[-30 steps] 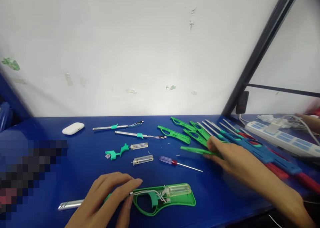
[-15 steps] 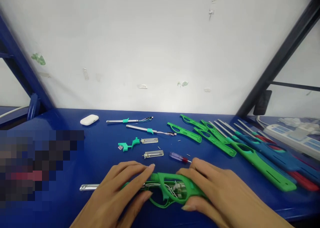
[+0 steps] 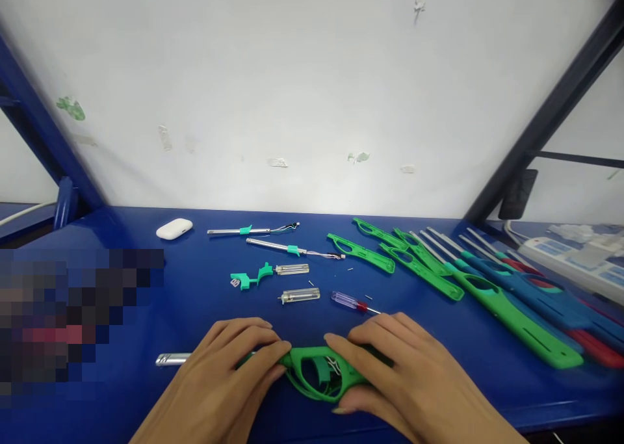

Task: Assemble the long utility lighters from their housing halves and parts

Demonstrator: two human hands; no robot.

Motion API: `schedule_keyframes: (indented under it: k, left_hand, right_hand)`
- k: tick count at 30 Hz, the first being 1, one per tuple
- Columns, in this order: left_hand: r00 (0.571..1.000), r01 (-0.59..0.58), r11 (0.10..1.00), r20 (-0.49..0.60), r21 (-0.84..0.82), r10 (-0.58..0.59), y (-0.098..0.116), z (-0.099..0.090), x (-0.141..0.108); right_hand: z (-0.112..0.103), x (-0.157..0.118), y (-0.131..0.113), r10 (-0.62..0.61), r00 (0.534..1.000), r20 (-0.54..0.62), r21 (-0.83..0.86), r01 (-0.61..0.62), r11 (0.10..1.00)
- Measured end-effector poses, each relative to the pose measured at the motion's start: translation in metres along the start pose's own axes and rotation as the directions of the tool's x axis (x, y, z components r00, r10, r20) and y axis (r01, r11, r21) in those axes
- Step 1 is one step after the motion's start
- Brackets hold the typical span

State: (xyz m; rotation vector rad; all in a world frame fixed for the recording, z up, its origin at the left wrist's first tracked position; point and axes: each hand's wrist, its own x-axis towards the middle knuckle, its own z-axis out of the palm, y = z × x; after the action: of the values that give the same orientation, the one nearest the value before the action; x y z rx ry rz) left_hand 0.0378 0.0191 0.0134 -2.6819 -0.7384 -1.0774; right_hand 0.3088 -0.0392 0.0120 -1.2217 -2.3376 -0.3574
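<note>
Green Casing [image 3: 350,378] Held at Both Ends on Blue Counter [image 3: 195,301]

A person's left grip [image 3: 234,372] is pinching the narrow front of the green casing, while the right grip [image 3: 394,366] is clasping its wider rear. The casing is lying between the two, its looped opening showing white wires [image 3: 333,365] and a teal trigger [image 3: 322,369]. A metal tube [image 3: 173,359] is jutting out past the left grip's outer side. The two-ended hold is probably keeping the casing lined up and its inner parts seated; whether the edges under the fingers are meeting flush cannot be told.

Just beyond the right grip's fingertips, a screwdriver [image 3: 348,301] is resting with its tip hidden, seemingly parked within short reach. Farther out, past the gap between the grips, two clear tanks [image 3: 299,295], a teal bracket [image 3: 252,278] and two wired rods [image 3: 238,231] are lying grouped by kind, likely for easy picking. Loose green half-shells [image 3: 363,254] are spreading beyond the right grip. Well to that grip's outer side, long lighters [image 3: 519,317] in green, blue and red are lying side by side, perhaps so that whole pieces are staying apart from loose ones.
</note>
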Motion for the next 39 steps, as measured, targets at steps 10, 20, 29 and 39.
schedule_keyframes:
  k: [10, 20, 29, 39]
  left_hand:
    - [0.997, 0.057, 0.998, 0.046, -0.002, -0.057, -0.005, 0.002, -0.004]
    - [0.996, 0.093, 0.996, 0.014, 0.000, -0.093, -0.005, 0.001, -0.004]
    - [0.997, 0.076, 0.997, 0.016, -0.014, -0.076, -0.008, 0.000, -0.006]
    - [0.992, 0.045, 0.998, 0.116, 0.044, -0.050, -0.015, -0.002, -0.022]
  right_hand:
    - [0.007, 0.004, -0.003, 0.043, 0.998, 0.044, 0.017, -0.044, 0.999]
    - [0.007, 0.008, -0.008, 0.060, 0.998, 0.036, 0.043, -0.062, 0.997]
    - [0.007, 0.001, -0.011, 0.133, 0.990, 0.051, 0.147, -0.139, 0.979]
    - [0.013, 0.002, -0.012, 0.206, 0.965, 0.160, 0.245, -0.241, 0.939]
